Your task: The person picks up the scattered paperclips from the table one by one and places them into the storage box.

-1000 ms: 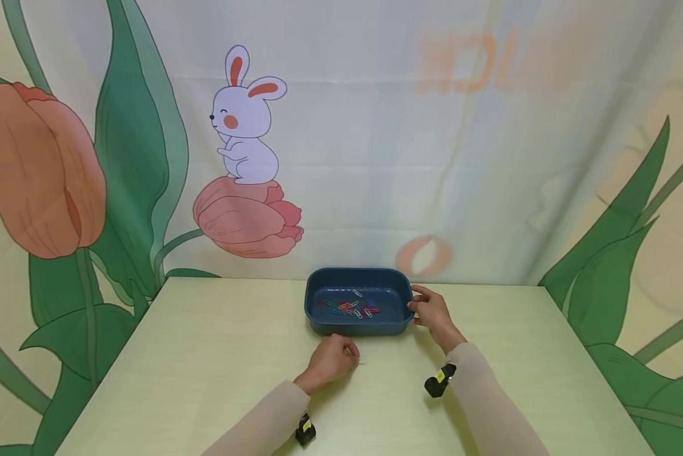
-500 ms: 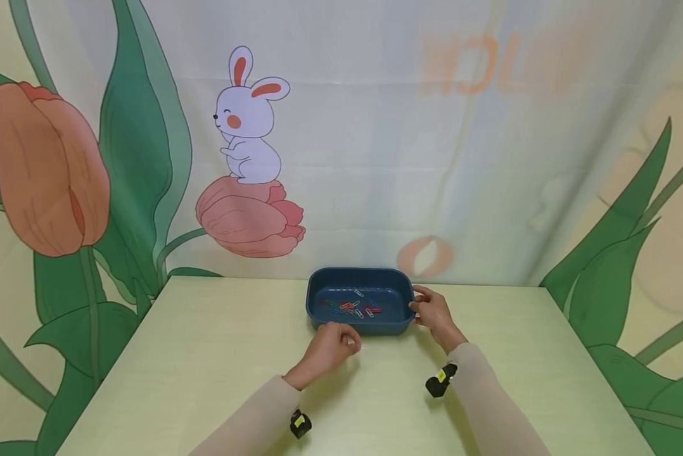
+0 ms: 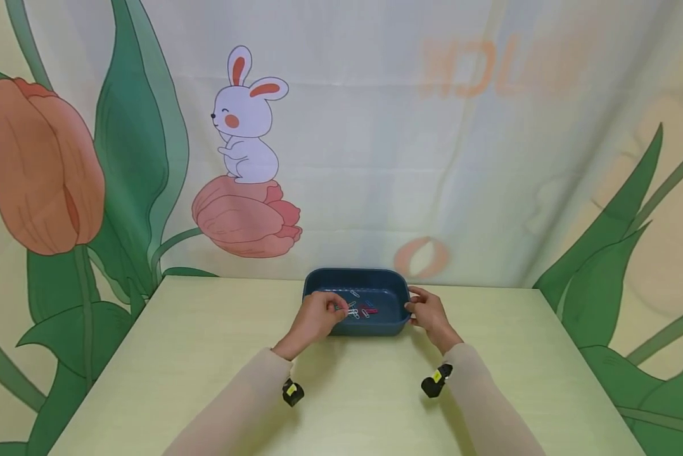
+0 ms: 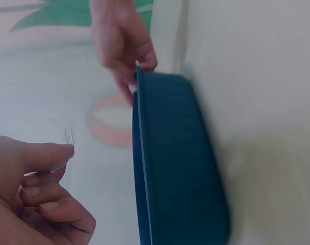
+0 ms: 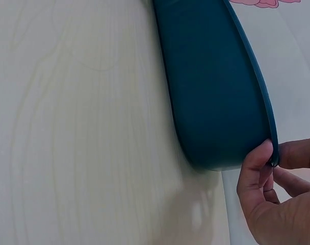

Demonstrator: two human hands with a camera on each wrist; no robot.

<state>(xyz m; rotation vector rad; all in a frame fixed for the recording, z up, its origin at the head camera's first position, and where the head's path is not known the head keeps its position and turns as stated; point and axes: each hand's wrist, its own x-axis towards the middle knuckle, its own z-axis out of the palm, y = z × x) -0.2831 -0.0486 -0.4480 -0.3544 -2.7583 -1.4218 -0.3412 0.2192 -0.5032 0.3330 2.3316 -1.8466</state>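
Observation:
A dark blue rectangular tray point(image 3: 370, 329) stands near the table's back edge, with several coloured paper clips point(image 3: 370, 310) lying on its bottom. Above the tray's left part, my left hand point(image 3: 317, 316) pinches a white paper clip point(image 4: 69, 136) between thumb and forefinger; its other fingers curl loosely. That hand covers part of the clips in the head view. At the tray's right end, my right hand point(image 3: 429, 313) grips the rim, thumb on one side and fingers on the other, as the right wrist view point(image 5: 282, 189) confirms.
The pale wooden table point(image 3: 204, 354) spreads out in front of and beside the tray. A curtain point(image 3: 364, 158) printed with a rabbit and tulips hangs right behind the table's back edge. Black wrist cameras point(image 3: 293, 392) sit at both sleeves.
My left hand has lifted the white paper clip from the table in front of the tray and carried it forward over the tray. My right hand stays on the rim.

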